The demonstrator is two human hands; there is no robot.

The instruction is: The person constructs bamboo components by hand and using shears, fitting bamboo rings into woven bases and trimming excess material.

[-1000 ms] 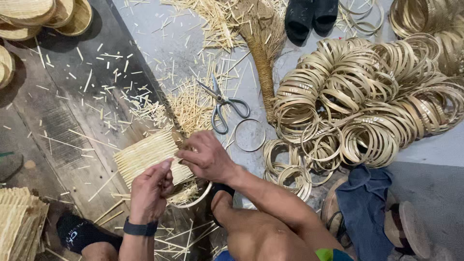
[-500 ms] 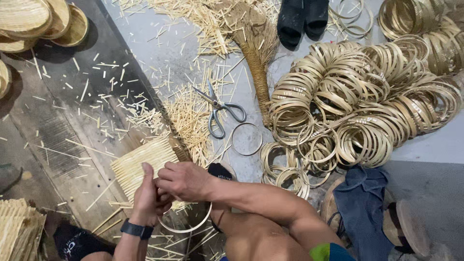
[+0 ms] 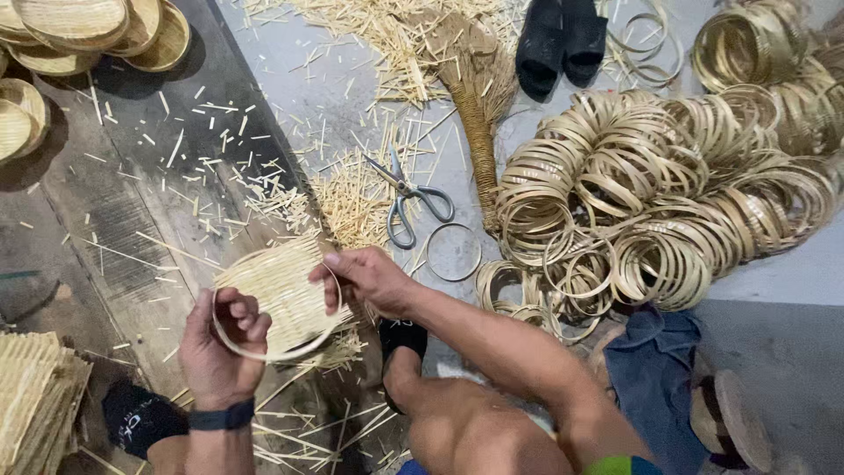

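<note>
Bamboo woven mat (image 3: 283, 286) and thin hoop (image 3: 264, 356) are gripped by the left hand (image 3: 220, 339) at seven o'clock. Their upper edge is pinched by the right hand (image 3: 369, 277); scissors (image 3: 409, 198) lie at twelve o'clock.

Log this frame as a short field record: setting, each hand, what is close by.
setting: floor strewn with bamboo offcuts
left hand: grips bamboo ring at its left edge
right hand: pinches ring and woven mat at the right
mat: lies across the ring
nearby: scissors, broom, pile of rings, finished baskets
</note>
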